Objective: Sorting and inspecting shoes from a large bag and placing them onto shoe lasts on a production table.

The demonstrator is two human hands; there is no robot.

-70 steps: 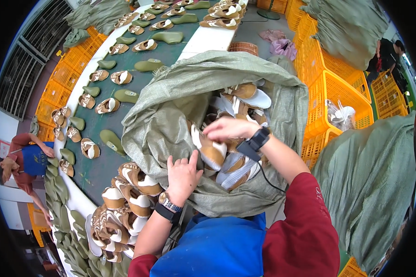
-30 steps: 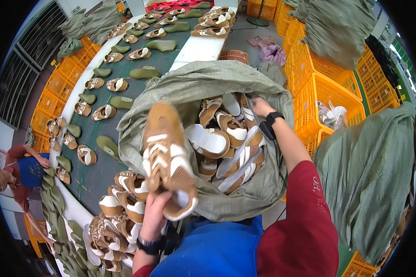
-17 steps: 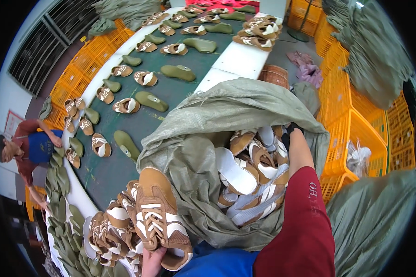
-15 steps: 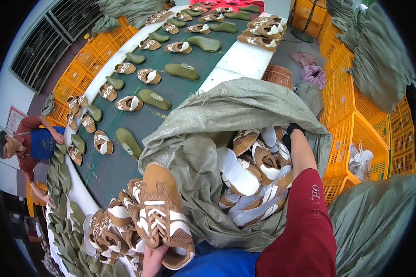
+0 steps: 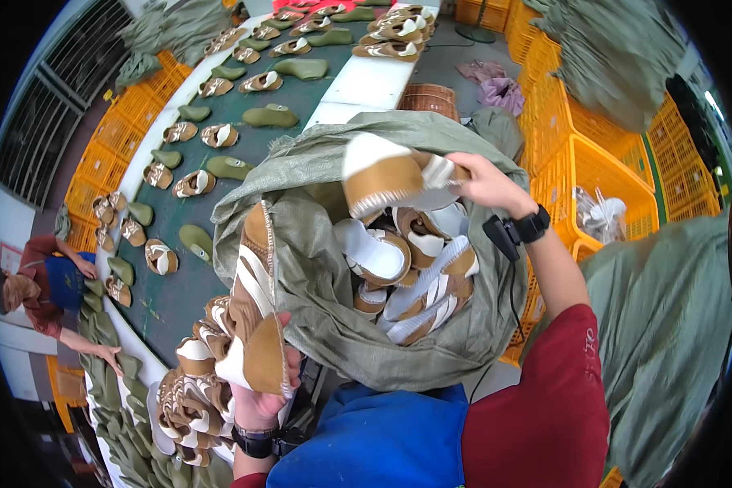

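Observation:
My left hand (image 5: 259, 404) is closed round a brown and white shoe upper (image 5: 254, 313), tilted toe up, with a stitched edge and no outsole. In my right hand (image 5: 494, 189) is a second brown and white shoe upper (image 5: 386, 180), held sideways over the mouth of a grey-green woven sack (image 5: 321, 342). More shoe uppers (image 5: 380, 254) lie jumbled inside the sack, some with pale undersides up. Left of my left hand, a pile of stacked shoe uppers (image 5: 195, 407) rests beside the belt.
Pairs of shoe uppers and green shoe lasts (image 5: 270, 116) stand along the dark green belt (image 5: 179, 301). At the left, a co-worker (image 5: 57, 281) reaches over heaped lasts (image 5: 126, 415). Yellow crates (image 5: 618, 175) line the right. A wicker basket (image 5: 429, 99) stands behind the sack.
My right hand has come up out of the sack with a shoe upper. My left hand has turned its shoe upper on edge and raised it. The whole view has shifted.

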